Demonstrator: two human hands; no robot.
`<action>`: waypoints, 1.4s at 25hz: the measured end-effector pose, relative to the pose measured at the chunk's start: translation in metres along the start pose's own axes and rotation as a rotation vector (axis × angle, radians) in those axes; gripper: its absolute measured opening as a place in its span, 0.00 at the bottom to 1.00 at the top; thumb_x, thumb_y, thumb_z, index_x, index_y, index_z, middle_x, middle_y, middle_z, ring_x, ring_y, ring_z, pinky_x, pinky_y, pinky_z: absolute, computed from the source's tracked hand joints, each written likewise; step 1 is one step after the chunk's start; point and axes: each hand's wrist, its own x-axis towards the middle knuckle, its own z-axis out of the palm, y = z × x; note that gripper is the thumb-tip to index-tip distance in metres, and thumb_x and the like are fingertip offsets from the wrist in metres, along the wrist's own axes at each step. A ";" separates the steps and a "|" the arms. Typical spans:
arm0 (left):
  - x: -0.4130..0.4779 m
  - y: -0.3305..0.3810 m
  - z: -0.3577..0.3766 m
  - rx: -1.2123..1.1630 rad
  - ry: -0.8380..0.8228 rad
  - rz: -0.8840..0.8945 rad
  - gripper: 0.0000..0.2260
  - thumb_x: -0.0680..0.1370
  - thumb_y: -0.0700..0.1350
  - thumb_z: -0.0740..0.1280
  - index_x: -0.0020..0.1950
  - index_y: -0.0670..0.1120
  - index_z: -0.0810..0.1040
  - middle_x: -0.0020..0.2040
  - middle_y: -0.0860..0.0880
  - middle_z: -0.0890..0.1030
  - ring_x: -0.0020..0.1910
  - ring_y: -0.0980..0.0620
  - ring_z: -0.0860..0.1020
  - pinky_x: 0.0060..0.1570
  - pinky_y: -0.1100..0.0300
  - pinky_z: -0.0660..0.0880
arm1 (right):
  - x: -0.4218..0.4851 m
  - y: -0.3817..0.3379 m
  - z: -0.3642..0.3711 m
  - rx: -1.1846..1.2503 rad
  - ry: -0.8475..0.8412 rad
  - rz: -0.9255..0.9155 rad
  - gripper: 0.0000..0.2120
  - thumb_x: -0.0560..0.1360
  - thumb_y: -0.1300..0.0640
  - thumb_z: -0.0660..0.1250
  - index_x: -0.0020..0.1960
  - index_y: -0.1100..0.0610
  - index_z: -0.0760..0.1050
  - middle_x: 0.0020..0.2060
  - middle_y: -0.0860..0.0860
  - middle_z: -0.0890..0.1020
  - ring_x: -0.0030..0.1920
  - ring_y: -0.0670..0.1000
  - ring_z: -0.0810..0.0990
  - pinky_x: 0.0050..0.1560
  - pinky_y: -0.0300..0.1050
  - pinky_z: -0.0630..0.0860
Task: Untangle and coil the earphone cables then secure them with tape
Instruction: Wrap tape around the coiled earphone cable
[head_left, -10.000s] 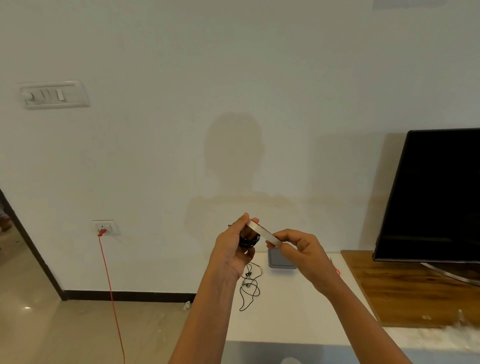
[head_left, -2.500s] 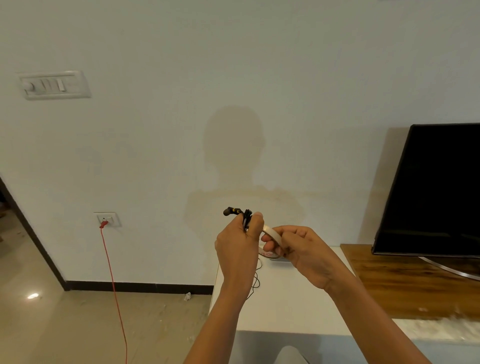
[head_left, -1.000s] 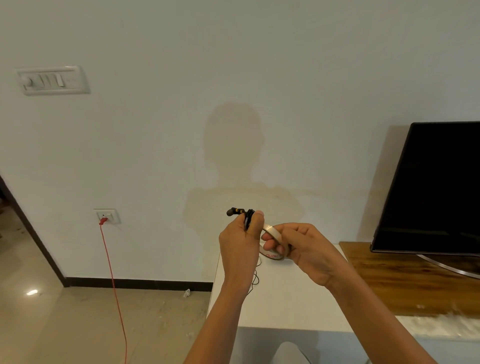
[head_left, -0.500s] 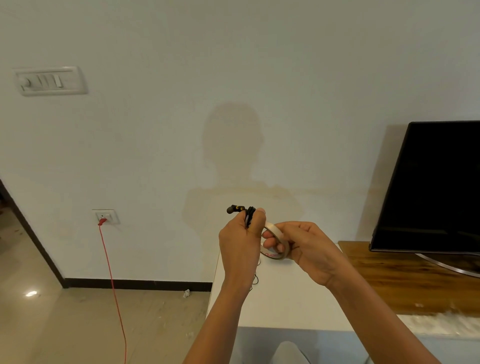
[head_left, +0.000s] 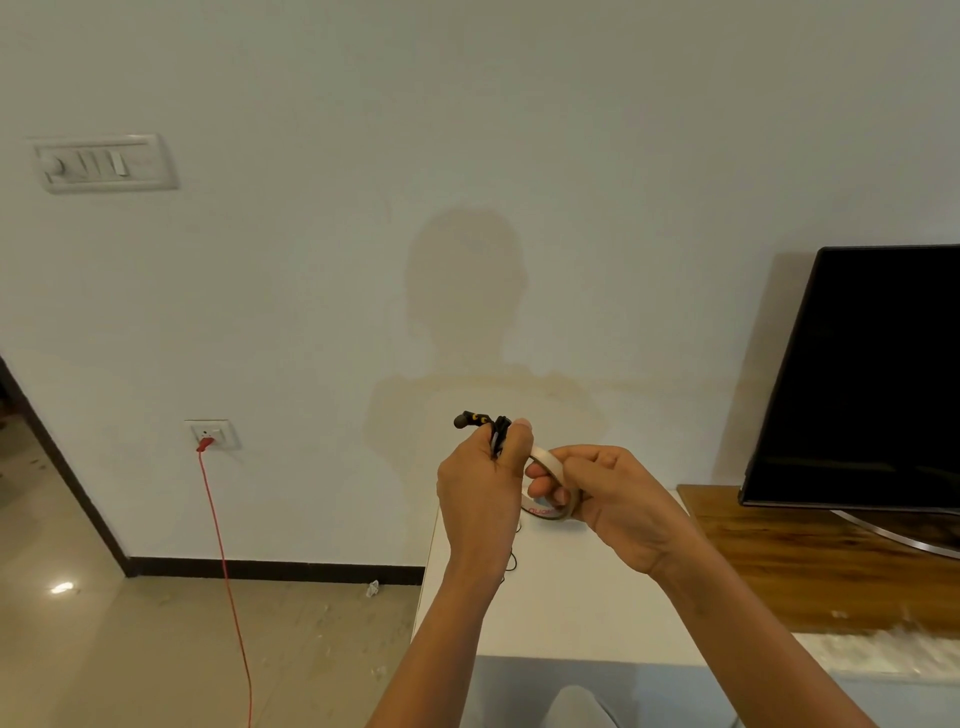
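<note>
Pinching the coiled black earphone cable bundle (head_left: 493, 431) in my left hand (head_left: 480, 488) above the white tabletop (head_left: 571, 603), I am gripping the cream paper tape roll (head_left: 545, 460) just beside it with my curled right hand (head_left: 618, 499). Taping is beginning, I am judging; next I am needing a loose tape end pressed onto the coil.

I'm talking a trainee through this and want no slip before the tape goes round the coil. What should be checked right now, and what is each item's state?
1. Left hand grips the coiled earphone: ok.
2. Right hand holds the tape roll: ok.
3. Roll close beside the coil: ok.
4. Tape end stuck to the coil: cannot tell, hidden behind the left hand.
5. All loops gathered in the grip: cannot tell; one earbud sticks out at the top.
</note>
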 end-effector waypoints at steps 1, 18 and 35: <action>0.000 0.000 0.000 0.003 -0.001 -0.005 0.21 0.77 0.50 0.65 0.28 0.47 0.60 0.23 0.54 0.61 0.26 0.55 0.59 0.27 0.64 0.60 | 0.000 0.001 0.000 0.001 0.001 0.002 0.19 0.76 0.70 0.55 0.40 0.60 0.84 0.34 0.56 0.83 0.38 0.55 0.73 0.48 0.48 0.73; 0.008 -0.017 -0.008 -0.161 -0.020 -0.089 0.17 0.77 0.53 0.67 0.34 0.43 0.76 0.25 0.56 0.68 0.26 0.59 0.65 0.31 0.66 0.66 | -0.002 0.005 -0.015 -0.026 -0.086 -0.048 0.14 0.77 0.67 0.62 0.62 0.62 0.73 0.50 0.59 0.85 0.46 0.54 0.82 0.51 0.44 0.79; -0.005 -0.025 -0.005 0.193 0.056 0.439 0.09 0.74 0.54 0.70 0.42 0.50 0.84 0.25 0.62 0.72 0.32 0.58 0.66 0.39 0.64 0.65 | -0.012 0.000 -0.005 -0.630 0.261 -0.232 0.10 0.74 0.58 0.70 0.54 0.49 0.75 0.29 0.31 0.79 0.39 0.25 0.77 0.37 0.19 0.69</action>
